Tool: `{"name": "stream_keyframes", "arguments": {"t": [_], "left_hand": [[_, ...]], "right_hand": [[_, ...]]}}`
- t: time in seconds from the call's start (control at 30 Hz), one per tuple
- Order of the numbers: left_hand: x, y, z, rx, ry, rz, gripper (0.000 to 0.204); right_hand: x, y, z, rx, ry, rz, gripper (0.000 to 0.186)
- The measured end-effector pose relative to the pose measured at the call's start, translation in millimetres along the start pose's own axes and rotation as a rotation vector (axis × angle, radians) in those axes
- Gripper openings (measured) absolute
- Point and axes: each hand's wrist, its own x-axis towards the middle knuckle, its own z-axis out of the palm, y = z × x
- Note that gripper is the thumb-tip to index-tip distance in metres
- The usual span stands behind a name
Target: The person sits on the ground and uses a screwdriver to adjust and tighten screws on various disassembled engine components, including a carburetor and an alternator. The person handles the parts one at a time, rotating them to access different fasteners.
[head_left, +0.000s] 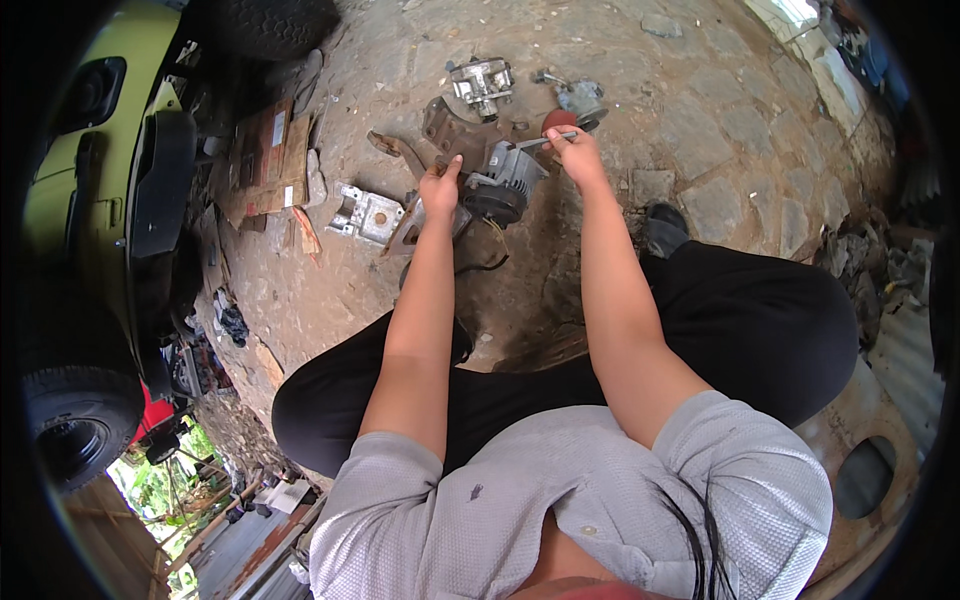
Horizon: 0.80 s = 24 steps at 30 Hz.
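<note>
- Finned metal unit (520, 172): grey, on the ground in front of the seated person, between the two hands; dark round pulley (495, 203) at its near end.
- Orientation: the pulley end points toward the person and slightly left; the long axis seems to run from there away and to the right.
- Rusty bracket (452, 132): brown, irregular, just beyond and left of the unit, close against it; whether the two are joined cannot be told.
- Left hand (438, 190): fingers curled narrow at the near edge of the bracket, thumb uppermost; the exact hold is hidden.
- Right hand (575, 158): closed on a slim metal tool (541, 141), wrench-like.
- Tool, orientation: long axis nearly crosswise, working end pointing left to the unit's far side, handle end slightly raised in view; its seat on any fastener is too small to make out.
- Risk, judged: a poorly seated tool end could slip under a hard pull, knocking the right knuckles on metal.
- Risk, judged: with a loose left grip, unit and bracket could turn or rock on the uneven ground (345, 285).
- Adjacent: silver casting (366, 218), left of the left hand; second casting (482, 82), beyond the bracket.
</note>
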Motion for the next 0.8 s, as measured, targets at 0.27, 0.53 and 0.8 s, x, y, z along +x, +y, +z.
{"name": "stream_keyframes", "arguments": {"t": [0.27, 0.53, 0.8], "left_hand": [[10, -9, -4, 0.026, -0.015, 0.014, 0.027], [8, -6, -1, 0.003, -0.024, -0.004, 0.031], [8, -14, -13, -0.048, 0.009, -0.01, 0.034]], "right_hand": [[-5, -2, 2, 0.028, -0.061, -0.012, 0.024], [-3, 0, -6, 0.061, -0.03, 0.076, 0.025], [-10, -24, -7, -0.082, -0.287, 0.102, 0.029]]}}
